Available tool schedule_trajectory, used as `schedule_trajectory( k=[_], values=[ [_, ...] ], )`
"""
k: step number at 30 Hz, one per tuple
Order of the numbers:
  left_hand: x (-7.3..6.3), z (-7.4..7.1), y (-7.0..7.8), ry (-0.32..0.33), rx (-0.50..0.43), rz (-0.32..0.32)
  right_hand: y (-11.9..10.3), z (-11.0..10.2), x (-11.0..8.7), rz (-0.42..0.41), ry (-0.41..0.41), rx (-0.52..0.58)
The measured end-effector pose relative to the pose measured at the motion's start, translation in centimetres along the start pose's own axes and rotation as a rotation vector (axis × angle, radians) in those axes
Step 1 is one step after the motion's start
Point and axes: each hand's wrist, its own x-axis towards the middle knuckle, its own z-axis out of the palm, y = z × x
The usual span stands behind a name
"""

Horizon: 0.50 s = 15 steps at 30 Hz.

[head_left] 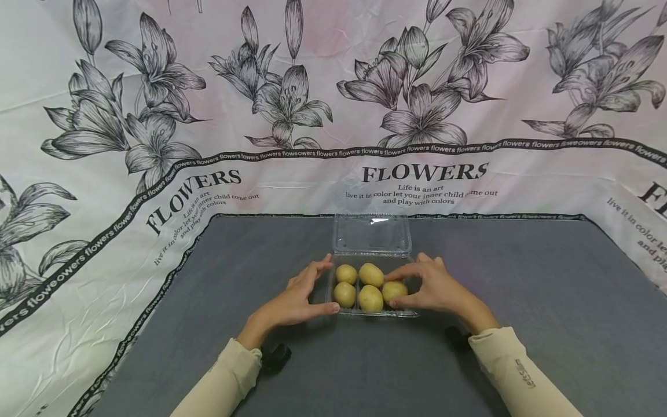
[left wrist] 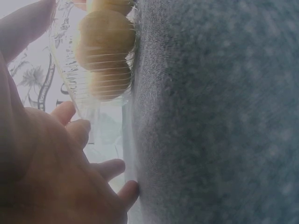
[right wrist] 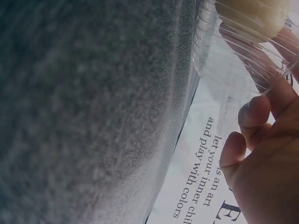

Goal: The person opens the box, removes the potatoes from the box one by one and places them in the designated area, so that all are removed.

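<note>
A clear plastic clamshell box (head_left: 350, 313) lies on the table with its lid (head_left: 372, 234) raised at the back. Several round yellow potatoes (head_left: 371, 275) sit inside, in the left and middle columns and at the front right. My right hand (head_left: 435, 286) reaches over the right wall and pinches the front right potato (head_left: 394, 291) between thumb and index finger. In the right wrist view, its other fingers (right wrist: 254, 112) bend outside the clear wall. My left hand (head_left: 294, 298) spreads along the box's left side, thumb at the front corner; the left wrist view shows its fingers (left wrist: 110, 169) extended.
A grey cloth-covered table (head_left: 323, 370) lies under the box. Behind and at the left hangs a white sheet (head_left: 307, 179) printed with flowers and lettering. Dark wrist devices (head_left: 276, 358) show under both cuffs.
</note>
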Motion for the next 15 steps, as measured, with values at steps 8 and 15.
schedule_trajectory(
  k=[8, 15],
  values=[
    [0.01, -0.06, 0.09, 0.018, 0.015, 0.011, -0.12, -0.14, -0.25, 0.005, 0.027, 0.015],
    [-0.19, -0.13, 0.14, 0.003, 0.042, -0.01, -0.33, -0.33, -0.36, -0.001, 0.039, 0.038]
  ],
)
